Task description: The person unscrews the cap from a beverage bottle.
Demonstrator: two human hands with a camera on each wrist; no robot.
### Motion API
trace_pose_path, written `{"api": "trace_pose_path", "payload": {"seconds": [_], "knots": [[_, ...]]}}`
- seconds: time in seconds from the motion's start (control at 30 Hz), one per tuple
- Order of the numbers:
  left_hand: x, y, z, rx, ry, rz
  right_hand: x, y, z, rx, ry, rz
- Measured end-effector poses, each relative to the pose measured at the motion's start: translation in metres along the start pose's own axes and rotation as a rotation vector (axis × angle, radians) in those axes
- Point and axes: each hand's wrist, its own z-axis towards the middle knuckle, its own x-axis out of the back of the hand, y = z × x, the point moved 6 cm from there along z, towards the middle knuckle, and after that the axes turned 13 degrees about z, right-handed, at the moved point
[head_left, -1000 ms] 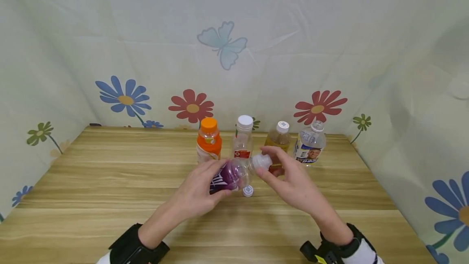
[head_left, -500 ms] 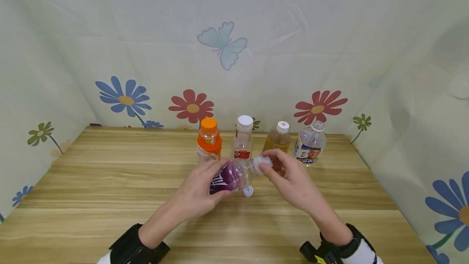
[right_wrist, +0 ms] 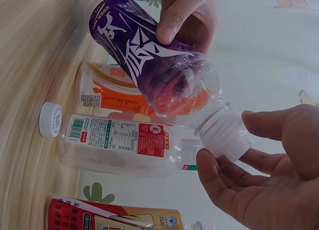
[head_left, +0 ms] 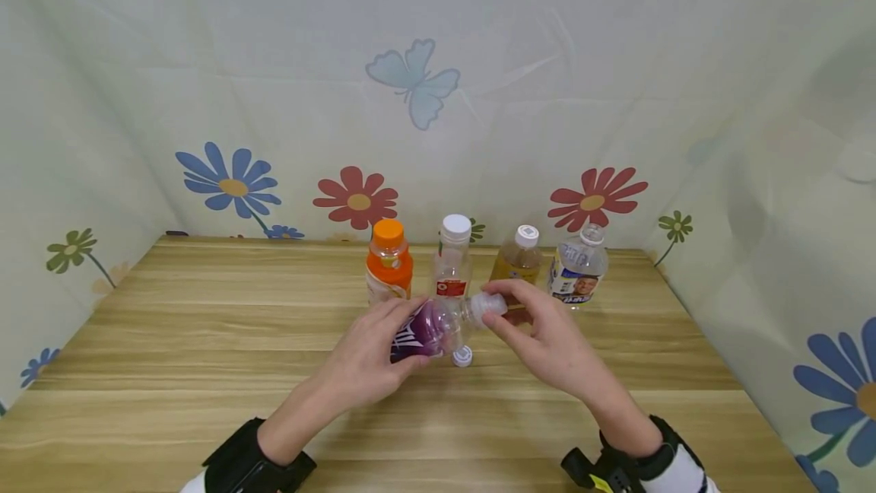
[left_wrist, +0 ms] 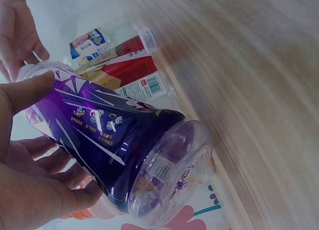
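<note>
My left hand (head_left: 369, 352) grips a clear bottle (left_wrist: 99, 125) with a purple label, thumb on one side and fingers round the other. The bottle is tilted over on its side, its neck toward the right, and its clear base shows in the left wrist view. At its mouth sits a translucent white cap (right_wrist: 227, 136). The thumb and fingertips of my right hand (head_left: 547, 337) pinch this cap from both sides. A loose white cap (head_left: 462, 356) lies on the wooden table (head_left: 226, 371), just below the bottle in the head view.
Behind the hands stand an orange-capped bottle (head_left: 388, 261), a clear white-capped bottle (head_left: 453, 257), a white-capped bottle with amber contents (head_left: 518, 261) and an uncapped clear bottle (head_left: 578, 268). A flower-printed cloth (head_left: 308, 97) hangs behind the table.
My right thumb and fingers have shifted slightly round the cap at the bottle's mouth. My left hand and the purple-labelled bottle stay almost where they were.
</note>
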Motion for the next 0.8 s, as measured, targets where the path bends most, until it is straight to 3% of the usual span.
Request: {"api": "trace_pose_path", "payload": {"seconds": [0.8], "knots": [[-0.0024,-0.0019,-0.0002,0.011,-0.016,0.011,-0.0025,-0.0027,0.0001,0.026,-0.043,0.009]]}}
